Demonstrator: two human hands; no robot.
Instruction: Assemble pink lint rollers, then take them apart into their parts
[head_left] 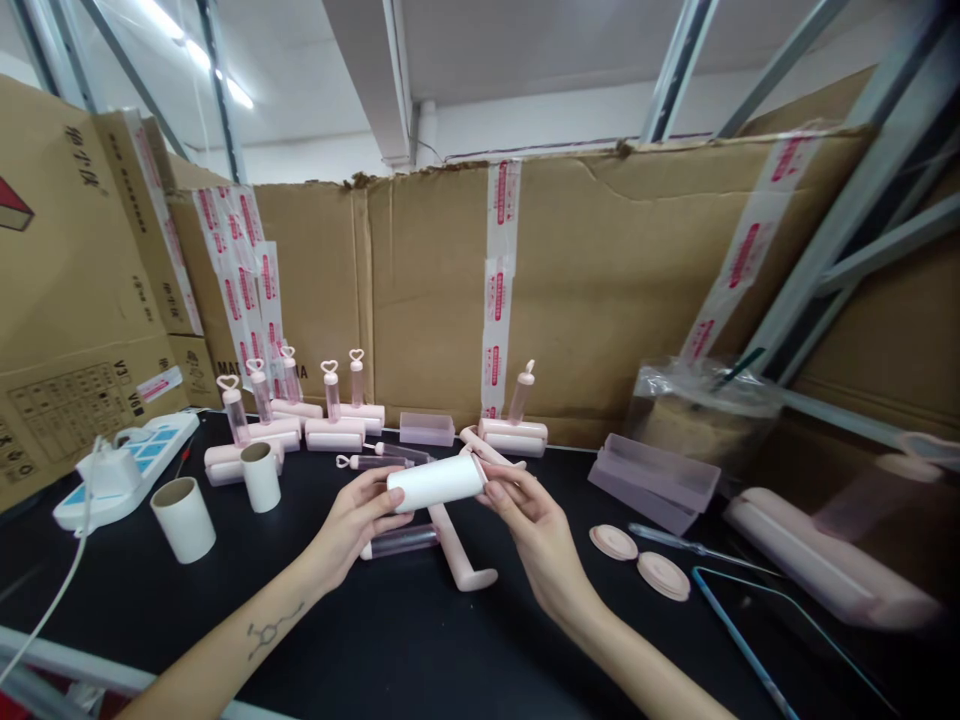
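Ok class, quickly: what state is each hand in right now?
Left hand: closed on the white roll, holding it.
Right hand: curled at the roll's opposite end; whether it grips cannot be told.

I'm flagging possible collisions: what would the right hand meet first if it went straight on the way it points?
Most likely the white roll in the left hand; its end is at or just beside the right hand, depth being unclear.
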